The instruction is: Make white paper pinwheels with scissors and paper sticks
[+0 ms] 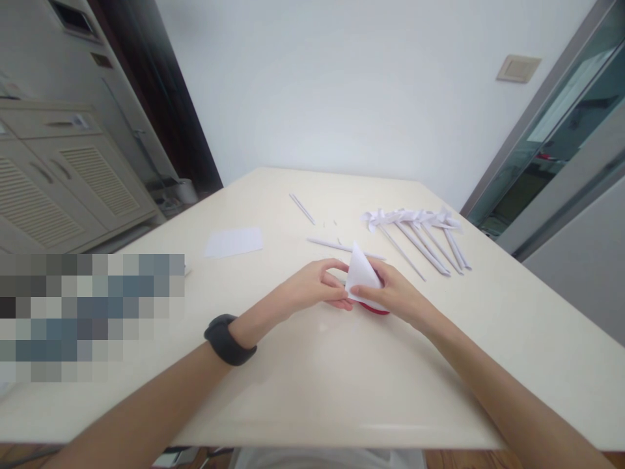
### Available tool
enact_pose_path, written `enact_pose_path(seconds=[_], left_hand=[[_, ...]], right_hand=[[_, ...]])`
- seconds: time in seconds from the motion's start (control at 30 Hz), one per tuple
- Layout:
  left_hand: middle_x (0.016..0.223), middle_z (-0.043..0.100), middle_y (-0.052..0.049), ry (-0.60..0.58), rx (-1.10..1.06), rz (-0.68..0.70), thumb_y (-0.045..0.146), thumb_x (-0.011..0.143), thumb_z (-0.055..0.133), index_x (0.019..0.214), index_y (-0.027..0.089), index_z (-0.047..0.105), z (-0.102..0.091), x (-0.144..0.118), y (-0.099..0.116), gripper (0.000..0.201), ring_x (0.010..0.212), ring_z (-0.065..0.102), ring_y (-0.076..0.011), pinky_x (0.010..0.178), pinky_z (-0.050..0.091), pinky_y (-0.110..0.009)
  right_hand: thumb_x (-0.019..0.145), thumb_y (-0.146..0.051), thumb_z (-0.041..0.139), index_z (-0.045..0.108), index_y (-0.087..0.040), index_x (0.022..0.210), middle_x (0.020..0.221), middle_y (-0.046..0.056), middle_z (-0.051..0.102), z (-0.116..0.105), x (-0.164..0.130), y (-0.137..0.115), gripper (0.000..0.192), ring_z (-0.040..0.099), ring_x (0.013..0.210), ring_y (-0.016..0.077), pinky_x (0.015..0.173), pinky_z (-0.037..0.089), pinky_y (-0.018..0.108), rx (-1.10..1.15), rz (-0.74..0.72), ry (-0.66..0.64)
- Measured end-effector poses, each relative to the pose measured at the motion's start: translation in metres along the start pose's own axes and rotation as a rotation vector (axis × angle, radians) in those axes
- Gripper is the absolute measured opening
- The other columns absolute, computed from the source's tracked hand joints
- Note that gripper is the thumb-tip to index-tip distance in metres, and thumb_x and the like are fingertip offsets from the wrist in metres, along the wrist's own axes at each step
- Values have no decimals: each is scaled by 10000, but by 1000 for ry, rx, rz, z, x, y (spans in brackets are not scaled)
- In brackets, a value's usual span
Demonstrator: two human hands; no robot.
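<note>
Table (312,391) with paper (234,241), sticks (323,243), pinwheels (414,217)

Folded paper (362,277) sits in the hands (388,286) above the surface (293,391), a paper roll (336,246) lying just behind. Paper pinwheels (422,249) lie side by side to the right, a sheet (233,241) to the left, thin sticks (302,209) farther back toward the wall (342,85).

Readable text: none showing. Pale patch (79,121) on cabinet drawer (36,122): sitting beside handle (58,124), appearing too small and blurred for reading. Paper sheet (234,241) on worktop (293,384): lying flat, any marking staying too faint to read. Folded white paper (362,277) and black wristband (229,340): showing plain surfaces, bearing nothing legible.
</note>
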State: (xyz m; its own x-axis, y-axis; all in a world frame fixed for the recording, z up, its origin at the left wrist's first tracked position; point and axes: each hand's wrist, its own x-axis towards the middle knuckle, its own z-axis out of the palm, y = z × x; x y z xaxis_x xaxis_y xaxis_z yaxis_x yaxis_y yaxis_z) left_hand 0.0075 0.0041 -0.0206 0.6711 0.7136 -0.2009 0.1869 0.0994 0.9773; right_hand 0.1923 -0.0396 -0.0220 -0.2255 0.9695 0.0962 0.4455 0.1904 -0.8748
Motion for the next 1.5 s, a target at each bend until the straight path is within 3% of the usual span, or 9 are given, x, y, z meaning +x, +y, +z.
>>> enact_pose_path(seconds=[0.17,0.37,0.6,0.93,1.13,1.3,1.5], left_hand=[[716,718,-43,63,66,49,199,713,661,1087,151,520,0,3,-5,403,755,709,-226,792,541,-370],[718,714,-21,97,131,99,176,710,636,938,182,557,-2,3,-6,241,745,712,-224,747,552,-340],[724,706,-22,67,154,134,154,713,592,941,178,562,-1,1,-5,231,752,710,-218,733,555,-330],[735,707,-42,28,134,74,143,695,609,903,153,585,-10,2,-6,209,761,705,-216,768,555,-358],[734,712,-65,9,119,57,149,681,620,886,145,572,-10,1,-3,211,791,703,-239,778,551,-385],[705,699,-45,-37,143,47,163,690,610,877,159,563,-11,1,-5,194,766,705,-238,759,554,-386],[701,685,-35,-75,173,63,177,712,592,834,169,549,-9,-2,-6,130,775,706,-236,740,557,-352]], right_hand=[[808,-388,571,606,-185,993,924,40,634,-8,1,3,277,579,793,189,641,419,285,14,58,-56],[800,-369,583,622,-171,834,843,32,621,-18,1,5,205,565,744,165,585,397,253,17,66,-29],[751,-401,632,591,-173,760,681,0,562,-17,3,12,231,490,551,118,453,316,229,106,159,4],[674,-449,685,514,-160,585,573,-37,419,-19,5,13,347,372,534,85,504,283,236,200,116,18],[679,-484,675,510,-162,585,572,-34,425,-14,7,15,374,372,522,86,490,275,237,158,92,77],[750,-428,620,619,-168,764,739,6,574,-14,2,6,260,501,618,120,531,355,241,191,45,-33],[683,-409,703,537,-167,645,613,-34,487,-15,2,3,296,419,542,84,513,317,235,301,85,73]])
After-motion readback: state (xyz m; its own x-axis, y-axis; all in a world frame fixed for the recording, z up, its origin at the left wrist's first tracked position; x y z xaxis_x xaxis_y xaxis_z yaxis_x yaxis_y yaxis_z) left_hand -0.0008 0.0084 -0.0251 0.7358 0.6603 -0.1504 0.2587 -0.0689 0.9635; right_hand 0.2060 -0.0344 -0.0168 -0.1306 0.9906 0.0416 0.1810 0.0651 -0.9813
